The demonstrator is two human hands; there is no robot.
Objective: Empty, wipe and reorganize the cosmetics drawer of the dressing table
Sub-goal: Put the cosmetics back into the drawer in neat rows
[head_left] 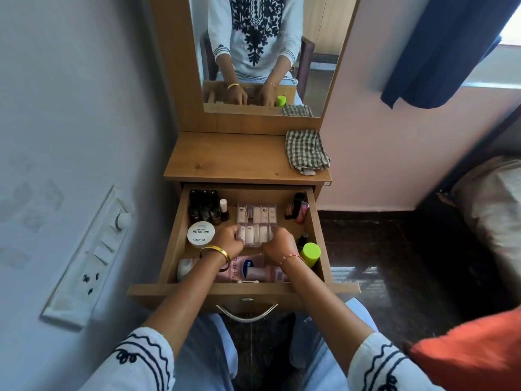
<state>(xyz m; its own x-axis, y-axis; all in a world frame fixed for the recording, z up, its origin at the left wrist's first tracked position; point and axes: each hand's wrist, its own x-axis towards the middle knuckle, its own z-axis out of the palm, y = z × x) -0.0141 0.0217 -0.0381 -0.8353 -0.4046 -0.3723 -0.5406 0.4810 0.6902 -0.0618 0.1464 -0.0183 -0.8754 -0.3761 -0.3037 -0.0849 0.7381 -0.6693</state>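
Drawer [317,221] of the dressing table [239,159] is pulled fully out, contents inside. Both hands are down in it, mid-drawer.

Left hand [227,240]: fingers curled around the left end of the near clear case [255,234], a pack of small pale tubes. Gold bangle [215,251] on that wrist.

Right hand [277,244]: fingers curled over the right end of the same case, thread bracelet [291,258] on the wrist. So the case sits between the two hands, gripped from both ends; only its middle shows. Can't tell if it's lifted or resting on the drawer floor.

Second clear case [256,213] lies just behind the first, toward the drawer back, touched by neither hand.

Rest of the drawer:
- back left: row of dark nail polish bottles [204,206], upright
- left, just beside the left hand: white round tub [200,235] labelled nail polish
- back right corner: lipsticks [297,210], upright or leaning
- right wall, just beside the right wrist: bottle with lime-green cap [310,253]
- front, under both forearms: pink lotion bottle [248,268] lying on its side, a white container [184,268] at front left

Checked cloth [306,151] is bunched on the right side of the tabletop, well apart from both hands. Mirror [265,52] above reflects the hands and drawer.
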